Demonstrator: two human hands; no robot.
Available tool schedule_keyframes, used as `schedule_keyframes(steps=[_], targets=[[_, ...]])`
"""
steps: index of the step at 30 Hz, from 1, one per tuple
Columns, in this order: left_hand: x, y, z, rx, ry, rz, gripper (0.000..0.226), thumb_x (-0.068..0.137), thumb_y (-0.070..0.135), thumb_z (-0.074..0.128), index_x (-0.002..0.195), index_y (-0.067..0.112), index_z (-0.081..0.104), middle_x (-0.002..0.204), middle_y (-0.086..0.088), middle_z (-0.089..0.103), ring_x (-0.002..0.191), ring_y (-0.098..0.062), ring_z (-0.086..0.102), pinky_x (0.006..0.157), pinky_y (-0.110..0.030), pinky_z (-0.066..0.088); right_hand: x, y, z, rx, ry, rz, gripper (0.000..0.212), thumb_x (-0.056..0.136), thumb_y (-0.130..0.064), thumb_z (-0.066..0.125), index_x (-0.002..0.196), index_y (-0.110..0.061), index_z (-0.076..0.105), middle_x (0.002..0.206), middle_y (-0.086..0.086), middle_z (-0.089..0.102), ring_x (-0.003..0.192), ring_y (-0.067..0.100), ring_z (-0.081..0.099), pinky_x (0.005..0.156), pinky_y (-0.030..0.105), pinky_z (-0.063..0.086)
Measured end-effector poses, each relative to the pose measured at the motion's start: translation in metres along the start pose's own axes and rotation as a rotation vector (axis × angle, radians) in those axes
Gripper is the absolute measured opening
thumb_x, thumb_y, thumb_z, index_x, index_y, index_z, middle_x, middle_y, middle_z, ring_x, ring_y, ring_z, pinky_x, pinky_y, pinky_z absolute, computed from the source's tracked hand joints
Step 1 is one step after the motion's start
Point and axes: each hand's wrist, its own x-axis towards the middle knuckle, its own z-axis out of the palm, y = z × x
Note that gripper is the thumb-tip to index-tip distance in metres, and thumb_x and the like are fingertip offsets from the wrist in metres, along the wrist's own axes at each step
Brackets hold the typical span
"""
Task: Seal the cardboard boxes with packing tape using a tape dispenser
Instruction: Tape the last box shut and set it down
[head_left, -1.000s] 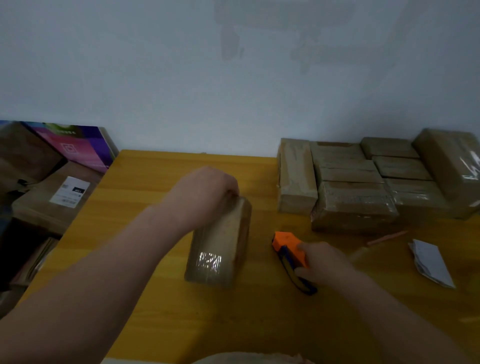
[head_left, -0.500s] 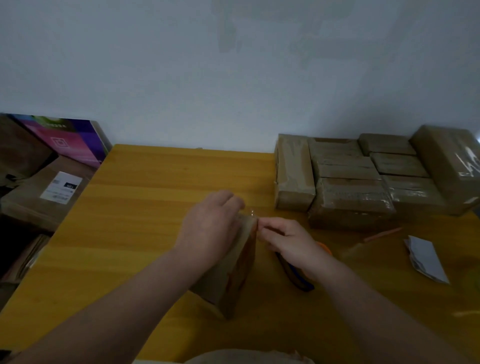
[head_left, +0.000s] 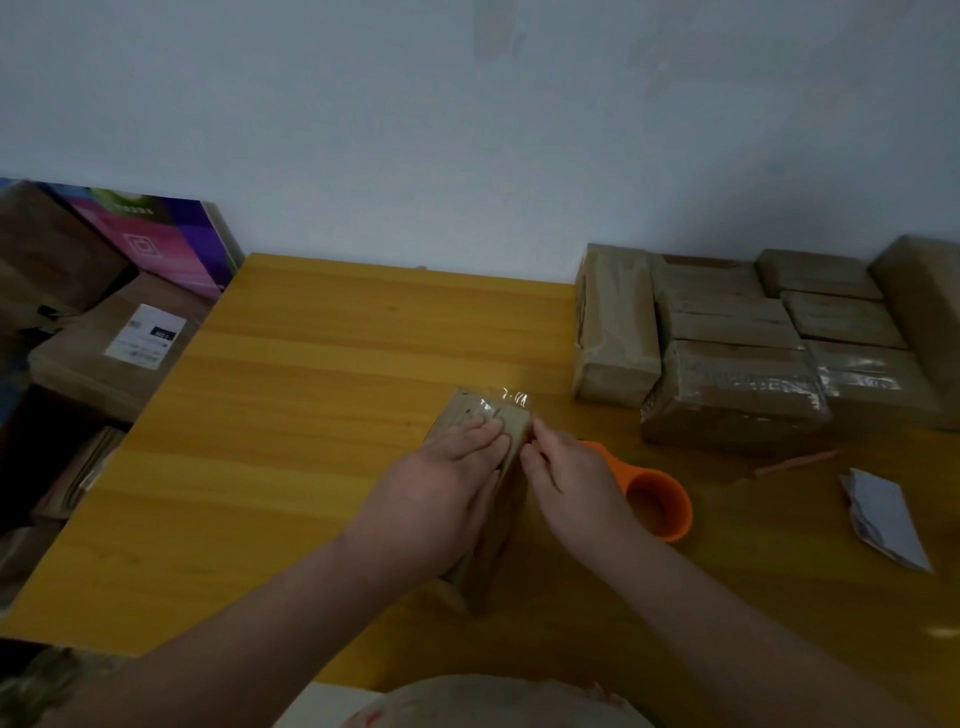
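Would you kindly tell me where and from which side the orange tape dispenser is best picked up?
Of the tape dispenser only the orange body shows, lying right of the box, ring opening upward; any handle is hidden behind the right hand. I would likely come from above on its free right side, fingers and thumb across the ring's outer wall.

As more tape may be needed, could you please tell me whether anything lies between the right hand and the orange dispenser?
Nothing visible does. The orange dispenser lies on the table just right of the right hand, which partly covers it.
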Motion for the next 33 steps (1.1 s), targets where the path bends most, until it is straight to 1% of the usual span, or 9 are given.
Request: schedule_keyframes(steps=[5, 8, 10, 13, 17, 21, 25, 29, 33], targets=[[0.0, 0.005, 0.006, 0.018, 0.021, -0.037, 0.03, 0.08, 0.006, 0.067, 0.11, 0.001, 0.07, 0.115, -0.015, 0.068, 0.107, -0.029, 0.065, 0.095, -0.041, 0.04, -0.009, -0.017, -0.004, -0.111, -0.049, 0.022, 0.061, 0.103, -0.026, 0.035, 0.155, -0.01, 0.007, 0.117, 0.006, 0.061, 0.1, 0.019, 0.057, 0.082, 0.032, 0.047], [0.002, 0.005, 0.007, 0.013, 0.014, -0.086, 0.032, 0.081, 0.009, 0.062, 0.111, 0.001, 0.069, 0.115, -0.015, 0.067, 0.107, -0.029, 0.065, 0.095, -0.041, 0.038, -0.013, -0.028, -0.007, -0.185, -0.172, 0.009, 0.068, 0.101, -0.021, 0.037, 0.154, -0.009, -0.003, 0.129, 0.008, 0.056, 0.103, 0.02, 0.059, 0.078, 0.027, 0.045], [0.002, 0.003, 0.007, 0.001, 0.01, -0.102, 0.031, 0.081, 0.007, 0.065, 0.111, 0.001, 0.069, 0.116, -0.015, 0.067, 0.108, -0.03, 0.064, 0.097, -0.042, 0.036, -0.014, -0.031, -0.015, -0.24, -0.226, -0.038, 0.065, 0.1, -0.02, 0.04, 0.155, -0.01, 0.005, 0.12, 0.006, 0.06, 0.096, 0.018, 0.059, 0.075, 0.027, 0.046], [0.002, 0.003, 0.006, -0.023, -0.04, -0.102, 0.035, 0.087, 0.014, 0.054, 0.118, 0.002, 0.065, 0.124, -0.014, 0.063, 0.116, -0.028, 0.06, 0.104, -0.042, 0.032, -0.009, -0.025, -0.034, -0.274, -0.185, -0.083, 0.036, 0.1, -0.025, 0.045, 0.135, -0.022, 0.051, 0.092, -0.007, 0.063, 0.077, 0.006, 0.057, 0.059, 0.015, 0.039], [0.002, 0.002, 0.005, -0.096, -0.109, -0.084, 0.04, 0.097, 0.018, 0.044, 0.136, 0.011, 0.051, 0.144, -0.006, 0.047, 0.135, -0.02, 0.041, 0.114, -0.029, 0.015, 0.011, -0.007, -0.052, 0.068, 0.043, 0.154, 0.029, 0.094, -0.028, 0.06, 0.122, -0.025, 0.064, 0.118, -0.009, 0.065, 0.096, -0.002, 0.055, 0.076, 0.009, 0.04], [0.001, -0.001, 0.006, -0.116, -0.173, -0.026, 0.044, 0.101, 0.025, 0.037, 0.145, 0.019, 0.037, 0.154, 0.004, 0.031, 0.143, -0.011, 0.023, 0.114, -0.018, 0.0, 0.021, -0.002, -0.05, 0.577, -0.18, 0.359, 0.031, 0.089, -0.03, 0.067, 0.12, -0.03, 0.065, 0.127, -0.01, 0.059, 0.118, 0.009, 0.054, 0.103, 0.037, 0.046], [-0.001, -0.001, 0.003, -0.12, -0.168, -0.035, 0.043, 0.1, 0.022, 0.042, 0.142, 0.015, 0.043, 0.15, -0.001, 0.038, 0.14, -0.016, 0.032, 0.117, -0.025, 0.011, 0.024, -0.002, -0.042, 0.665, -0.199, 0.399, 0.028, 0.085, -0.029, 0.072, 0.113, -0.028, 0.069, 0.117, -0.008, 0.066, 0.111, 0.01, 0.059, 0.094, 0.032, 0.051], [0.001, 0.002, 0.002, -0.125, -0.16, -0.025, 0.039, 0.097, 0.019, 0.048, 0.134, 0.009, 0.054, 0.135, -0.005, 0.052, 0.125, -0.021, 0.047, 0.105, -0.033, 0.04, 0.028, -0.004, -0.037, 0.601, -0.102, 0.415, 0.026, 0.081, -0.026, 0.076, 0.106, -0.022, 0.073, 0.104, -0.006, 0.069, 0.099, 0.008, 0.063, 0.085, 0.028, 0.054], [0.002, 0.004, 0.002, -0.115, -0.164, -0.022, 0.038, 0.096, 0.019, 0.049, 0.131, 0.007, 0.057, 0.129, -0.006, 0.057, 0.122, -0.023, 0.05, 0.1, -0.034, 0.045, 0.029, -0.005, -0.029, 0.511, 0.011, 0.361, 0.013, 0.081, -0.029, 0.076, 0.091, -0.02, 0.075, 0.09, -0.006, 0.071, 0.088, 0.009, 0.064, 0.079, 0.03, 0.054]])
